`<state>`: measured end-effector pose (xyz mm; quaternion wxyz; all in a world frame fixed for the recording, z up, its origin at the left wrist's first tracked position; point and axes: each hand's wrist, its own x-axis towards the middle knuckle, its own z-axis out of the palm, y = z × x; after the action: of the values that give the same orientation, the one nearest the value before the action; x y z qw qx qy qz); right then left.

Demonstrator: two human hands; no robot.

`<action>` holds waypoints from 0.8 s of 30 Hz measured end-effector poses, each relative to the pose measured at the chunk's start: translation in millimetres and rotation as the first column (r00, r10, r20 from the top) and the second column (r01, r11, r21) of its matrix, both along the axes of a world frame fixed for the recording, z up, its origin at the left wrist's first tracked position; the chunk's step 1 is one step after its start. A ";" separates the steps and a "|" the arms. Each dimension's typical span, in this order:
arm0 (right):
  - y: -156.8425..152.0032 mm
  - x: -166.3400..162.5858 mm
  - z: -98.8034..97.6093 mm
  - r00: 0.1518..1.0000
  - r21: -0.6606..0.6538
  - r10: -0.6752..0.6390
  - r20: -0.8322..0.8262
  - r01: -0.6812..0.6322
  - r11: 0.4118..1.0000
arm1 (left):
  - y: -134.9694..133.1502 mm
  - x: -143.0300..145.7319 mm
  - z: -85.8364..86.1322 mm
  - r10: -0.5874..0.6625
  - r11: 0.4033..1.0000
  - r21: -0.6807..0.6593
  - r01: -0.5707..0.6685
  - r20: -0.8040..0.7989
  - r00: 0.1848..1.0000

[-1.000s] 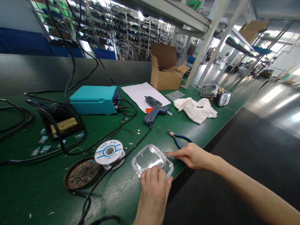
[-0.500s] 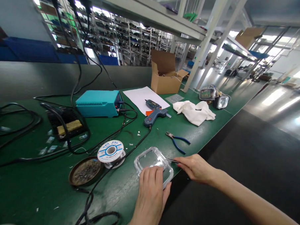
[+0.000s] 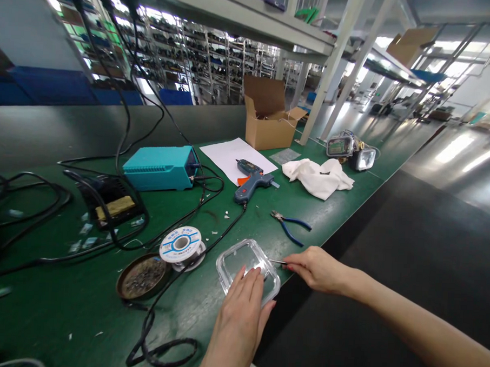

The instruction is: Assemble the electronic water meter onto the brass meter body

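A clear plastic cover (image 3: 242, 253), square with rounded corners, lies at the bench's front edge. My left hand (image 3: 241, 310) holds it down, fingers stretched over its top and thumb at its near edge. My right hand (image 3: 316, 268) is closed in a pinch on a thin metal tool (image 3: 276, 261), whose tip touches or nearly touches the cover's right rim. The tool's handle end is hidden in my fingers, so its exact kind is unclear. Just beyond the cover lie blue-handled cutting pliers (image 3: 292, 227).
On the green bench stand a solder spool (image 3: 181, 245), a round dish of scraps (image 3: 143, 276), a teal soldering station (image 3: 160, 169) and a glue gun (image 3: 251, 185) with its cord. Farther off are a white cloth (image 3: 320, 177), a cardboard box (image 3: 269, 131) and lamp units (image 3: 350, 150).
The fingers of my left hand have flattened and straightened on the cover. My right hand and the tool have shifted slightly left along the rim; the view has moved a little.
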<state>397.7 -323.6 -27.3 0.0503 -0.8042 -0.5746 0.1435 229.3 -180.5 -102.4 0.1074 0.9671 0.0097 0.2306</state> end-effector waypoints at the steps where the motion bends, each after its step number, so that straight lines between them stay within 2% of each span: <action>1: 1.9 -1.3 2.0 1.000 -0.005 -0.020 0.007 0.020 1.000 | 0.6 -0.4 1.1 -0.007 1.000 -0.009 0.007 -0.020 1.000; 5: 5.1 -7.2 2.9 0.994 0.009 -0.113 0.005 0.113 0.994 | 3.0 0.1 4.3 -0.034 0.999 -0.025 0.033 -0.047 0.998; 9: 0.3 -4.8 -7.9 0.976 0.050 -0.145 -0.164 0.155 0.987 | 8.2 -0.2 5.8 -0.083 0.996 -0.035 0.083 -0.018 0.996; 14: -7.6 -2.7 -26.0 0.917 0.144 -0.152 -0.368 0.218 0.965 | 13.9 -4.9 8.7 -0.135 0.989 -0.064 0.131 -0.076 0.988; 19: -11.5 -10.7 -34.6 0.835 0.225 -0.162 -0.526 0.320 0.920 | 14.1 -6.3 11.8 -0.148 0.988 -0.059 0.144 -0.085 0.985; 24: -14.8 -17.2 -45.5 0.702 0.242 -0.152 -0.696 0.429 0.870 | 12.7 -4.6 19.2 -0.167 0.984 -0.077 0.161 -0.077 0.983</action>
<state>380.5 -338.4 -72.7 0.4283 -0.7572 -0.3988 0.2900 224.7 -167.8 -83.2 0.1597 0.9689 -0.0573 0.1801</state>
